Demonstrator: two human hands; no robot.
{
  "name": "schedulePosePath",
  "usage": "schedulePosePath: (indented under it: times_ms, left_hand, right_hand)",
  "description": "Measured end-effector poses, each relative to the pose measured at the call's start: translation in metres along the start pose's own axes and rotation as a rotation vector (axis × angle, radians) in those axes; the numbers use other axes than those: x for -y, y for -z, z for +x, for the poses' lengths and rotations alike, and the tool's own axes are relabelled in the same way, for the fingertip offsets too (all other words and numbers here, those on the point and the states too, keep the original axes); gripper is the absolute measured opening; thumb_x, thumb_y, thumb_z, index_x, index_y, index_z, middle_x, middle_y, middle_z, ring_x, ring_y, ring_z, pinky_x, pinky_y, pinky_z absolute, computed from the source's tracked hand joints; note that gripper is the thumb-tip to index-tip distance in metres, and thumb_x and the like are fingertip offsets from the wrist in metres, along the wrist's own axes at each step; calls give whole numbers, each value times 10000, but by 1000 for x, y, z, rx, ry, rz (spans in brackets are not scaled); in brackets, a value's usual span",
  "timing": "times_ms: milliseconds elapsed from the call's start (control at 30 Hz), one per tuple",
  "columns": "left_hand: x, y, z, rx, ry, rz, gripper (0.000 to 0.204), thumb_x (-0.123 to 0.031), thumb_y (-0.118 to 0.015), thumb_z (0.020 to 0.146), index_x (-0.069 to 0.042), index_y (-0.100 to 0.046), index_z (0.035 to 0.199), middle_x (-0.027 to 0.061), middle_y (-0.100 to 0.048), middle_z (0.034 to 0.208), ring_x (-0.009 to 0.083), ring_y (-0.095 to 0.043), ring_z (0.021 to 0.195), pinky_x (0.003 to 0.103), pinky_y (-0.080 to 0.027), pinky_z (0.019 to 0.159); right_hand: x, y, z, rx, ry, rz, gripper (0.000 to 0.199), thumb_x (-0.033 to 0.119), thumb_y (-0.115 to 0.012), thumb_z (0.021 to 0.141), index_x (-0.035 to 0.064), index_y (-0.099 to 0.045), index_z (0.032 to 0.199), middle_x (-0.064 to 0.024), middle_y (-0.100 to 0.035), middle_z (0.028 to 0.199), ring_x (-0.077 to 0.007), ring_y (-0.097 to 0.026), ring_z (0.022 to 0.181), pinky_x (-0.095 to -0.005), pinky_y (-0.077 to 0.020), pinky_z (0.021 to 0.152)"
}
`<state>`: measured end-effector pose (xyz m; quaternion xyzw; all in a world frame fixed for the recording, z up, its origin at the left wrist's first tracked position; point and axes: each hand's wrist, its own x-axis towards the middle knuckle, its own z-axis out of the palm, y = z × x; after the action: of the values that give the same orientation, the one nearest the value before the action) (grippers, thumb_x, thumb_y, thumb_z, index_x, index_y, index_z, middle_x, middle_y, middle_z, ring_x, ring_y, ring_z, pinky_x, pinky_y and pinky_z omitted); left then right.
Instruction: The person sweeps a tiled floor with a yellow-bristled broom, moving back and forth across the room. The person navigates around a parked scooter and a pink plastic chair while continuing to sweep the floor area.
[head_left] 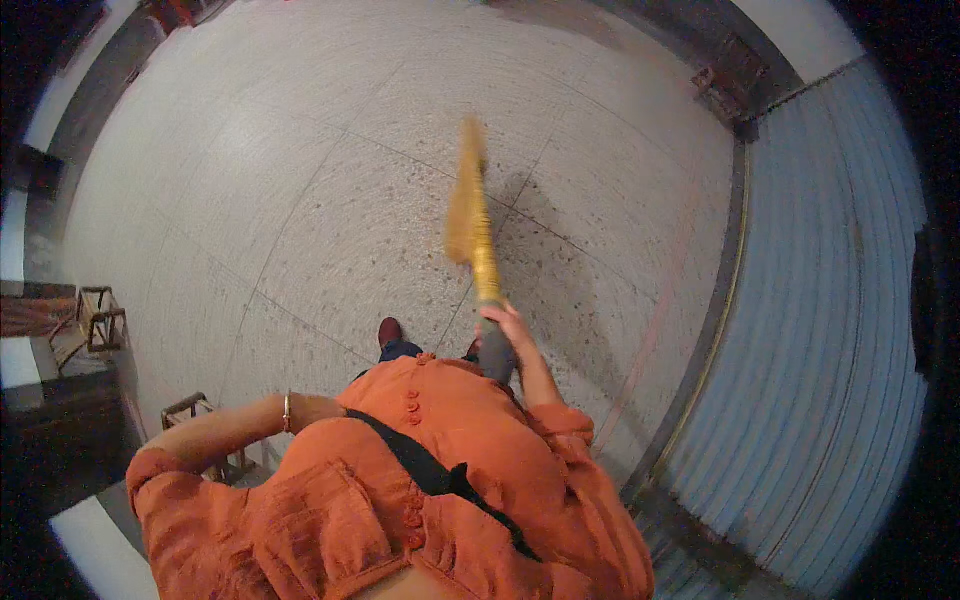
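A broom (467, 215) with yellow bristles bound along a yellow, ringed neck reaches ahead over the floor, smeared by motion. My right hand (510, 325) wraps round its grey handle (494, 346) just in front of my body. My left arm is bent at my side with a bracelet at the wrist. Only the back of my left hand (320, 407) shows beside my orange shirt; its fingers are hidden, and so is anything they may hold. Small dark specks lie scattered on the pale floor (330, 190) around the broom and my shoes (391, 331).
On the left stand a wooden stool (100, 318) and another wooden frame (190, 408) near my left elbow. A corrugated blue-grey metal sheet (810, 300) runs along the right, behind a dark edge strip. A dark chair-like thing (728, 85) stands far right.
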<state>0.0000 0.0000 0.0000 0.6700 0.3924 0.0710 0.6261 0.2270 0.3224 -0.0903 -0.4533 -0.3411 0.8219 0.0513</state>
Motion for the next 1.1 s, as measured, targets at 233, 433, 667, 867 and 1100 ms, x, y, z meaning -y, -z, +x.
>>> schedulePosePath:
  times_ms: [233,433,667,867,1100]
  left_hand:
    - [-45,18,10,68,59,-20,299,-221,-609,706,-8,-576,913,186,-594,935,335,-557,856,394,-439,707]
    - [-40,13,2,79,95,-35,319,-221,-601,719,-19,-562,962,182,-584,982,340,-549,896,395,-436,733]
    - [-9,-16,-28,130,33,-2,310,-250,-619,675,-14,-571,871,174,-598,876,350,-559,822,402,-437,665]
    - [2,-30,-51,99,36,-68,300,-257,-619,668,-11,-576,834,173,-602,840,351,-564,793,404,-438,642]
    - [14,-44,-68,48,40,-143,295,-256,-618,667,-10,-577,825,174,-602,836,351,-564,788,404,-437,639]
  right_hand:
    - [-9,108,-25,-456,80,-15,374,161,-619,727,51,-434,1033,-113,-545,637,-243,-556,478,-370,-477,427]
    - [-42,262,31,-658,-59,134,382,244,-660,681,51,-492,964,-116,-558,829,-260,-566,596,-379,-495,522]
    - [-13,238,64,-521,-95,57,417,267,-679,655,51,-505,967,-112,-554,865,-254,-558,627,-388,-484,563]
    - [-58,95,161,-712,23,-328,565,264,-711,574,15,-505,1038,-108,-548,919,-242,-534,777,-394,-459,663]
    - [-106,-148,171,-434,149,-413,590,97,-702,571,8,-434,1089,-118,-563,890,-245,-558,812,-359,-466,687]
